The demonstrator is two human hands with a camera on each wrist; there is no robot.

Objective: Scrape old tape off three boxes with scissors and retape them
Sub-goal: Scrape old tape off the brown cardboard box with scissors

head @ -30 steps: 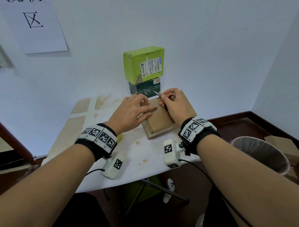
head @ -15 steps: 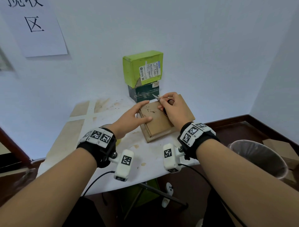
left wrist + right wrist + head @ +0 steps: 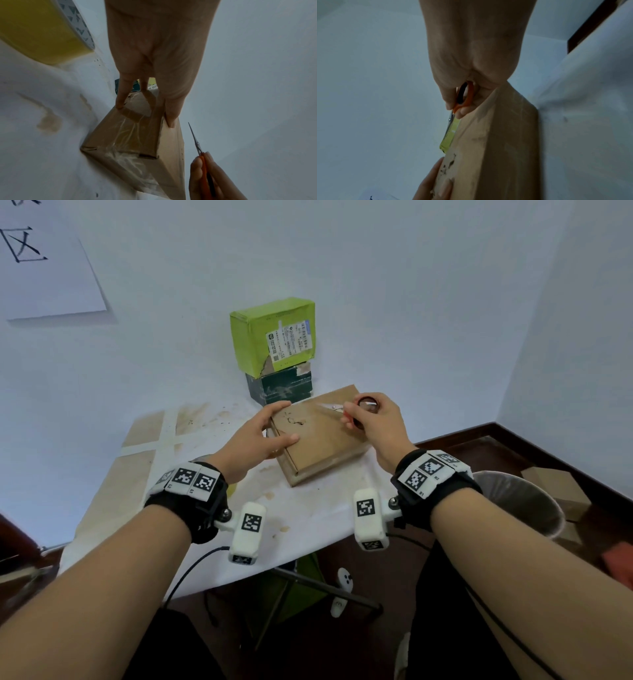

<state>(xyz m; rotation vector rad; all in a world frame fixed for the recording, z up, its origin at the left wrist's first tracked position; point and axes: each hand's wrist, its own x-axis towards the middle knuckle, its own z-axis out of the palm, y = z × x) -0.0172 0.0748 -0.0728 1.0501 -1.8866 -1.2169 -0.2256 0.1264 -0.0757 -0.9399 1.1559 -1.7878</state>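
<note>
The desk (image 3: 308, 522), covered with a stained white sheet, is pushed into the corner of the room, and all three boxes are kept toward its far side. A green box (image 3: 272, 337) bearing a shipping label is stacked on a dark box (image 3: 279, 388) against the wall, probably so that both are kept out of the way until their turn comes. In front of this stack the flat brown box (image 3: 318, 436) lies on the desk, set at an angle. Clear old tape is seen, in the left wrist view, across its near end and along its side, so the scraping is judged unfinished.

The left hand (image 3: 260, 433) is spread wide over the box's left corner, thumb pressed on the top and fingers laid along the far edge, apparently to stop the box sliding under the blade. A roll of yellow tape (image 3: 41, 29) lies just beside that wrist, presumably kept ready for retaping.

The right hand (image 3: 371, 419) is closed round the orange handles of the scissors (image 3: 337, 407), whose blades are held together and pointed left, low over the top of the box, as a scraper would be. Whether the tip touches the cardboard cannot be told.
</note>
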